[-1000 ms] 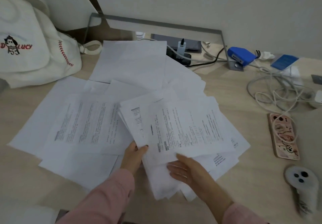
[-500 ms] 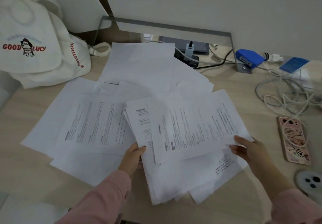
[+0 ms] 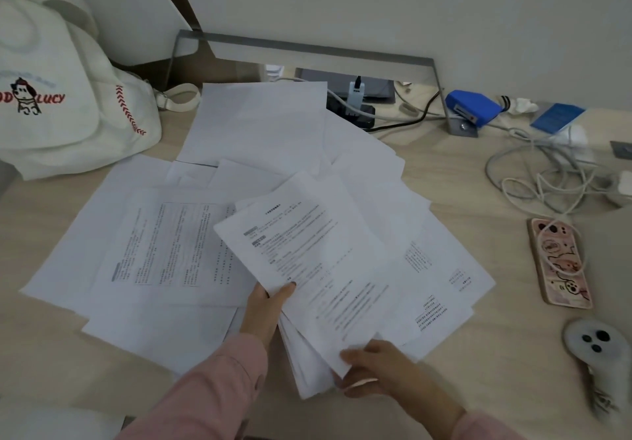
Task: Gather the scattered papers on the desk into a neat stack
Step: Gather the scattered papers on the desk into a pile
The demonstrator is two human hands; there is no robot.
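Note:
A loose bundle of printed sheets (image 3: 328,268) lies fanned at the middle of the wooden desk (image 3: 478,172). My left hand (image 3: 265,306) grips the bundle's left edge, thumb on top of the uppermost sheet. My right hand (image 3: 379,367) pinches the near corner of that top sheet, which sits turned on the pile. More printed papers (image 3: 171,244) lie spread flat to the left, and blank sheets (image 3: 260,124) reach toward the back of the desk.
A white cloth bag (image 3: 68,97) fills the back left. A metal stand (image 3: 307,53) with a charger and cables stands at the back. A blue stapler (image 3: 473,106), tangled white cables (image 3: 547,172), a pink phone (image 3: 561,265) and a white controller (image 3: 595,343) lie to the right.
My right hand came from the pile's right edge back to the near side, and the top printed sheet has swung round onto the bundle. My left hand keeps its grip.

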